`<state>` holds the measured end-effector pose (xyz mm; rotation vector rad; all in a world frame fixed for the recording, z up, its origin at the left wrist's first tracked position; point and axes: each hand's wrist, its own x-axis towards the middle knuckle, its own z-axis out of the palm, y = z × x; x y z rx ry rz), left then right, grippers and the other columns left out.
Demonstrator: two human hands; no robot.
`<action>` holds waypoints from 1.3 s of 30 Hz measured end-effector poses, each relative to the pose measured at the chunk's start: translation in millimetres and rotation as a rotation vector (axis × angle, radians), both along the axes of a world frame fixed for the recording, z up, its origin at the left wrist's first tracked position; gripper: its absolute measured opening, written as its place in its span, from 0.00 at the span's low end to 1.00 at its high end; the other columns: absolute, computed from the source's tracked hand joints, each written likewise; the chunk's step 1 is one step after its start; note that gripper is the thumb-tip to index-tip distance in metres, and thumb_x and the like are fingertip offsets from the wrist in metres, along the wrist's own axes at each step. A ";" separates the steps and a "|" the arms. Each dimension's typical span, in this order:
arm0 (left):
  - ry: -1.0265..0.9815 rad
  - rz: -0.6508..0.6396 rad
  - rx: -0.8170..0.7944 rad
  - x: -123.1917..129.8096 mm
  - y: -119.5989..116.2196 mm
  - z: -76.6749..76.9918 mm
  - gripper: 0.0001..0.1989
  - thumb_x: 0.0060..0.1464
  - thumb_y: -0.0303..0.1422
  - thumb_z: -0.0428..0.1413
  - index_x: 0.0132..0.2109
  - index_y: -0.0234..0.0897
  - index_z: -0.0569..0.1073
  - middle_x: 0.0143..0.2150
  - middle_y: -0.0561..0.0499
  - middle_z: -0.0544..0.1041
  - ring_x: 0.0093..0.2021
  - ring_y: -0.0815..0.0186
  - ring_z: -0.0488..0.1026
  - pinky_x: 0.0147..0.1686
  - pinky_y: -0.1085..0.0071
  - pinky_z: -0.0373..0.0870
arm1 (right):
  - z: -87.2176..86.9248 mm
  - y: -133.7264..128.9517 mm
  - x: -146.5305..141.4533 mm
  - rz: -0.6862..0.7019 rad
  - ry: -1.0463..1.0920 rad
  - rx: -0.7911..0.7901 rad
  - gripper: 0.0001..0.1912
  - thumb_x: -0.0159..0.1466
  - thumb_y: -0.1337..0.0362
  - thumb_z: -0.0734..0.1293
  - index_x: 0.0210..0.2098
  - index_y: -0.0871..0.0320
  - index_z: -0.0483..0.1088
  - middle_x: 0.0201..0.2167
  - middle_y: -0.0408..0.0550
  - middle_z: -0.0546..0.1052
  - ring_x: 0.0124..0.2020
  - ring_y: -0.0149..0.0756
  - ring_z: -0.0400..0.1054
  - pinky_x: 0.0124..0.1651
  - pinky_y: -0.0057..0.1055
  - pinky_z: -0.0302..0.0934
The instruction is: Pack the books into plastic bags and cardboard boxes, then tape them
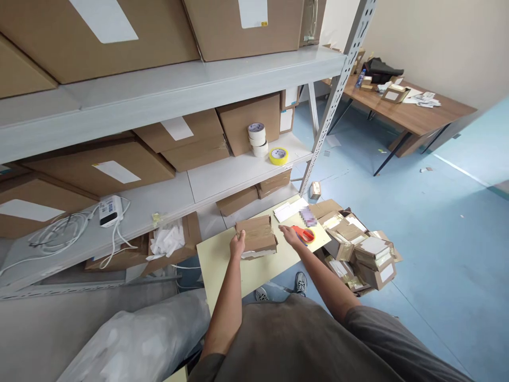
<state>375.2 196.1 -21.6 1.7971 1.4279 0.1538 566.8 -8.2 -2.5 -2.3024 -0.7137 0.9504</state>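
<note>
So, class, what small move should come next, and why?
Probably bring the right hand onto the right side of the box to steady it: the left hand holds only the left side, while the right hand looks empty and just off the box.

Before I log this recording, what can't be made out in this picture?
All in the head view:
- Contents of the cardboard box: hidden by its own cardboard.
- Whether the right hand touches the red tape dispenser: they overlap from this angle.
- The purplish item on the table: blurred into blocks.
- Lettering on the white tape rolls: too small.
- Upper boxes: cut off by the top edge.
</note>
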 end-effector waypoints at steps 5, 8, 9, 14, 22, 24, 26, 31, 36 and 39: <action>-0.046 -0.011 0.007 -3.6 1.7 3.1 0.24 0.68 0.50 0.49 0.48 0.38 0.83 0.50 0.37 0.85 0.58 0.47 0.79 0.54 0.63 0.74 | 28.0 32.0 -39.1 -0.119 0.308 0.243 0.29 0.75 0.47 0.54 0.62 0.55 0.74 0.62 0.49 0.78 0.63 0.42 0.71 0.64 0.33 0.63; -0.119 -0.023 0.002 -13.5 -2.4 4.3 0.25 0.68 0.50 0.48 0.45 0.37 0.83 0.46 0.38 0.86 0.54 0.49 0.81 0.51 0.63 0.75 | 39.2 33.0 -42.8 -0.137 0.352 0.220 0.35 0.74 0.41 0.51 0.63 0.56 0.74 0.58 0.52 0.81 0.59 0.45 0.73 0.61 0.35 0.66; -0.160 -0.015 0.003 -18.3 -4.8 3.7 0.26 0.68 0.51 0.48 0.45 0.36 0.82 0.45 0.39 0.86 0.53 0.49 0.81 0.51 0.64 0.75 | 41.2 31.6 -42.0 -0.139 0.354 0.222 0.38 0.74 0.39 0.50 0.64 0.56 0.72 0.56 0.54 0.81 0.58 0.46 0.74 0.60 0.36 0.66; -0.496 0.004 -0.044 -44.5 -21.9 -9.5 0.28 0.65 0.50 0.52 0.61 0.33 0.77 0.57 0.41 0.83 0.58 0.55 0.79 0.55 0.66 0.76 | 34.3 22.3 -39.8 -0.164 0.382 0.302 0.45 0.72 0.35 0.41 0.71 0.55 0.64 0.62 0.58 0.77 0.60 0.43 0.74 0.58 0.35 0.67; -0.448 0.013 -0.264 -70.2 -65.1 -55.6 0.22 0.67 0.46 0.52 0.56 0.37 0.80 0.60 0.39 0.82 0.61 0.55 0.78 0.60 0.65 0.73 | -20.5 10.5 -68.6 -0.160 0.381 0.046 0.45 0.70 0.33 0.43 0.69 0.52 0.67 0.68 0.58 0.71 0.64 0.46 0.70 0.55 0.41 0.69; -0.423 0.012 -0.253 -75.8 -73.6 -65.1 0.21 0.68 0.46 0.51 0.54 0.38 0.81 0.59 0.39 0.82 0.61 0.54 0.78 0.60 0.64 0.73 | -31.8 6.6 -75.8 -0.178 0.369 0.036 0.43 0.70 0.34 0.46 0.68 0.53 0.68 0.68 0.59 0.71 0.64 0.47 0.70 0.55 0.42 0.69; -0.395 0.002 -0.239 -80.4 -77.2 -69.5 0.20 0.67 0.45 0.51 0.53 0.39 0.81 0.58 0.40 0.83 0.60 0.53 0.78 0.60 0.62 0.73 | -38.7 3.7 -79.6 -0.215 0.372 0.044 0.40 0.71 0.37 0.48 0.68 0.54 0.68 0.68 0.59 0.72 0.64 0.47 0.70 0.55 0.41 0.69; -0.243 -0.020 -0.200 -84.2 -64.1 -56.0 0.23 0.67 0.47 0.52 0.60 0.40 0.77 0.62 0.40 0.80 0.64 0.51 0.76 0.61 0.61 0.72 | -36.2 3.4 -72.8 -0.201 0.228 0.070 0.33 0.75 0.47 0.51 0.69 0.57 0.68 0.69 0.56 0.71 0.69 0.46 0.66 0.63 0.39 0.65; -0.240 0.032 0.123 -53.5 -35.9 -13.3 0.31 0.68 0.47 0.52 0.72 0.40 0.66 0.72 0.40 0.70 0.72 0.53 0.66 0.69 0.61 0.63 | -7.6 5.7 -43.5 -0.177 0.026 0.130 0.34 0.76 0.49 0.50 0.76 0.55 0.58 0.75 0.51 0.63 0.75 0.39 0.58 0.72 0.37 0.56; -0.380 -0.075 0.254 -8.4 -24.9 17.8 0.30 0.68 0.46 0.52 0.71 0.39 0.67 0.71 0.40 0.71 0.72 0.53 0.66 0.70 0.61 0.61 | 12.6 5.5 -13.9 -0.191 -0.030 0.207 0.35 0.76 0.48 0.51 0.76 0.57 0.55 0.77 0.50 0.60 0.76 0.37 0.55 0.74 0.35 0.53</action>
